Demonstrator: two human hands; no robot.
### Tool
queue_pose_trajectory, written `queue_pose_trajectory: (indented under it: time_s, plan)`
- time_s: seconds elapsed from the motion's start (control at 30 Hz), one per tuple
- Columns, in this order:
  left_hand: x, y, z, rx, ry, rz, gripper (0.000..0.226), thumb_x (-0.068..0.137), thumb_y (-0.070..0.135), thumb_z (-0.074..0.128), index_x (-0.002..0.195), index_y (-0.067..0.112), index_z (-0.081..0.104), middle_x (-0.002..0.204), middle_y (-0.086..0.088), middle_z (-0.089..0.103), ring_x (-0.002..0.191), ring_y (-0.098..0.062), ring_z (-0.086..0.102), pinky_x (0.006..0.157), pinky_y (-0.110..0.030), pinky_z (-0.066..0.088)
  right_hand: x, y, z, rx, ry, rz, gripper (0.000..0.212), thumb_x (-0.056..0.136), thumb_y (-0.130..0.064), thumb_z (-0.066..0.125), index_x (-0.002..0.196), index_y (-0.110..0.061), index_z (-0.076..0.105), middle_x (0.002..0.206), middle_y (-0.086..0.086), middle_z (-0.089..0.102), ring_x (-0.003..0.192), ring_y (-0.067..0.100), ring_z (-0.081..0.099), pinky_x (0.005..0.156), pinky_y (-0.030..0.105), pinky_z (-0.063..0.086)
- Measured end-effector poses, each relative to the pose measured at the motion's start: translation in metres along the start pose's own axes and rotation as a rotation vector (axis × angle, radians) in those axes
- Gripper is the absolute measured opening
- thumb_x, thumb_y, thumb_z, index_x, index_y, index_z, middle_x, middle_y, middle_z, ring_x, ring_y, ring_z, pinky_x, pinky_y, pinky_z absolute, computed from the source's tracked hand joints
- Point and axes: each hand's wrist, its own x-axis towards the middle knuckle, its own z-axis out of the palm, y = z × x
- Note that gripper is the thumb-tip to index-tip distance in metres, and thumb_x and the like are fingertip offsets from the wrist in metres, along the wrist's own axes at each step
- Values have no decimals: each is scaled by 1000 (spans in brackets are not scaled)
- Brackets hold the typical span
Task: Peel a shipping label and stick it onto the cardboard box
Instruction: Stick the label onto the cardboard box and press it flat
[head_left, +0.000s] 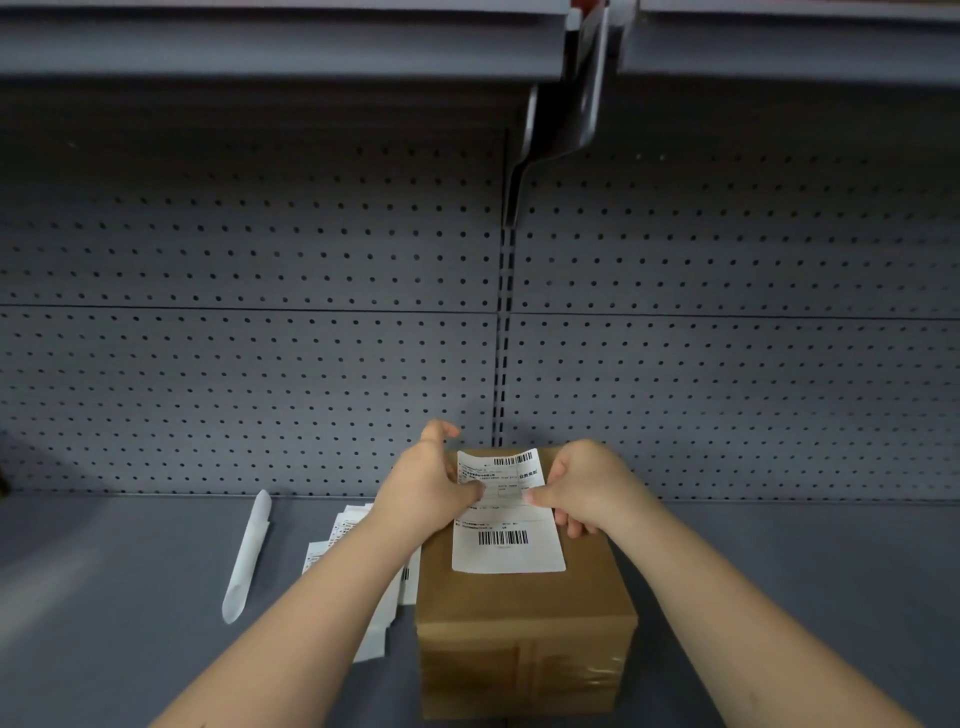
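A brown cardboard box stands on the grey shelf, taped along its front. A white shipping label with two barcodes lies on the box's top; its near half looks flat on the cardboard, its far half lifts a little. My left hand pinches the label's left edge about midway, thumb on top. My right hand pinches the right edge at the same height. Both hands hover over the far part of the box.
A pile of other labels lies left of the box, partly under my left forearm. A rolled strip of white backing paper lies farther left. Perforated grey back panel rises behind; an upper shelf overhangs.
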Motion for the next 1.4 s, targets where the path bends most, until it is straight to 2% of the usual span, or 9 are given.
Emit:
queue_pose_trajectory:
  time_s: [0.1,0.17,0.3,0.43,0.63,0.8,1.03,1.2,1.4]
  plan:
    - [-7,1,-3,-11,76,56,62,70,40,77,117,27,39,68,2,60,62,-15,62,58,-33,52,-4,4,-1,-21,192,-96,28,79,-43,73,82,-18,60,71,-5,65,57,11,59,47,24,42]
    - [-13,2,0,82,138,105,61,68,52,74,114,28,43,88,4,55,84,-17,59,67,-31,50,-5,6,4,-56,295,-202,33,77,-52,70,87,-23,55,72,-10,55,66,10,54,50,26,38]
    - [-16,-5,16,180,111,95,59,67,58,69,110,25,46,107,0,40,107,-21,42,83,-29,42,1,12,27,-98,252,-264,48,71,-64,65,90,-24,47,94,-4,53,91,14,48,66,29,40]
    - [-14,-10,16,91,56,49,51,70,55,70,101,24,43,104,1,41,101,-19,42,79,-26,37,4,19,29,-54,221,-244,53,69,-67,67,87,-22,45,93,-6,51,97,15,42,73,30,40]
    - [-10,-18,5,-54,13,67,22,89,29,60,95,21,41,74,3,47,61,-12,45,54,-23,37,11,30,22,117,151,-201,21,90,-27,63,87,-19,44,82,-12,43,84,12,47,59,19,34]
    - [-1,-22,-3,-58,3,60,24,90,19,58,106,21,40,76,-1,53,59,-13,47,59,-30,44,17,34,13,157,145,-222,19,92,-19,60,82,-22,44,76,-12,44,67,-1,41,60,19,36]
    - [23,-16,10,311,9,51,80,67,75,52,133,31,44,127,-1,44,126,-24,32,101,-40,38,34,4,20,-143,247,-229,54,69,-72,60,87,-23,45,84,-5,50,91,19,45,70,33,42]
    - [28,-25,16,45,-91,-25,52,76,63,58,105,19,60,95,0,53,101,-21,45,75,-30,40,44,15,25,-59,174,-200,49,72,-65,65,85,-24,43,90,-4,49,87,16,48,66,30,40]
    - [35,-29,16,-15,-26,-16,30,98,29,42,113,15,64,77,0,63,64,-12,56,56,-22,43,54,23,26,87,197,-194,15,94,-21,54,88,-20,41,97,5,49,71,10,46,61,25,39]
